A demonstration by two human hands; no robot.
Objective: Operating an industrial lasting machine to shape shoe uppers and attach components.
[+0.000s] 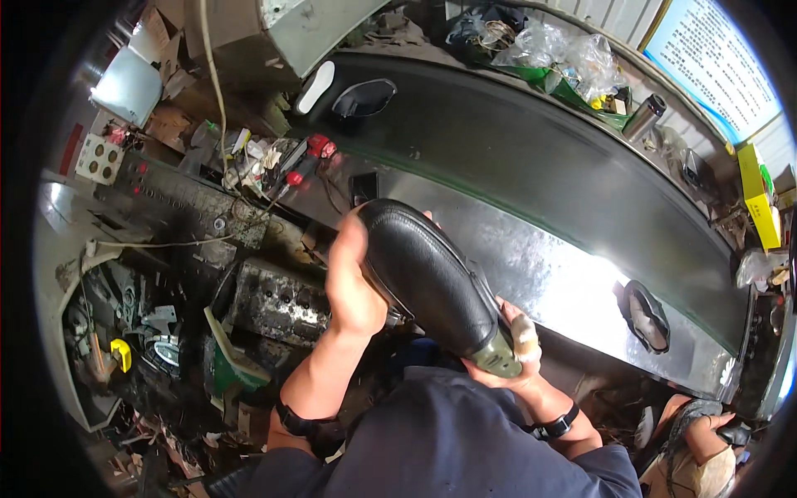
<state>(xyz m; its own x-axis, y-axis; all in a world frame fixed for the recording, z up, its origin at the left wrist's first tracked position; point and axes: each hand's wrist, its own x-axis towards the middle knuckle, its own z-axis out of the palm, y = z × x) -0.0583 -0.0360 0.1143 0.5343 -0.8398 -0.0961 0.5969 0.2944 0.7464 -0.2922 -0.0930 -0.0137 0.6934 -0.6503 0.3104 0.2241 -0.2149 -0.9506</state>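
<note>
Close in front of my chest I hold a black leather shoe [429, 278] with a stitched seam, pulled over a green shoe last [498, 357]. My left hand [353, 278] is wrapped round the toe end from the left, its fingers partly hidden behind it. My right hand [521, 344] grips the heel end, where the green last pokes out; one of its fingers has a pale wrapping. A dark shoe upper [646, 318] lies on the bench's right end. Another black shoe upper [364, 99] and a white sole-shaped piece [316, 87] lie at the far left.
The long metal workbench [531, 257] runs from upper left to lower right. A dark phone [364, 190] lies on it beyond the shoe. Worn machinery [282, 299] with cables stands at left. Clear plastic bags [573, 62] and a steel flask [646, 118] line the back.
</note>
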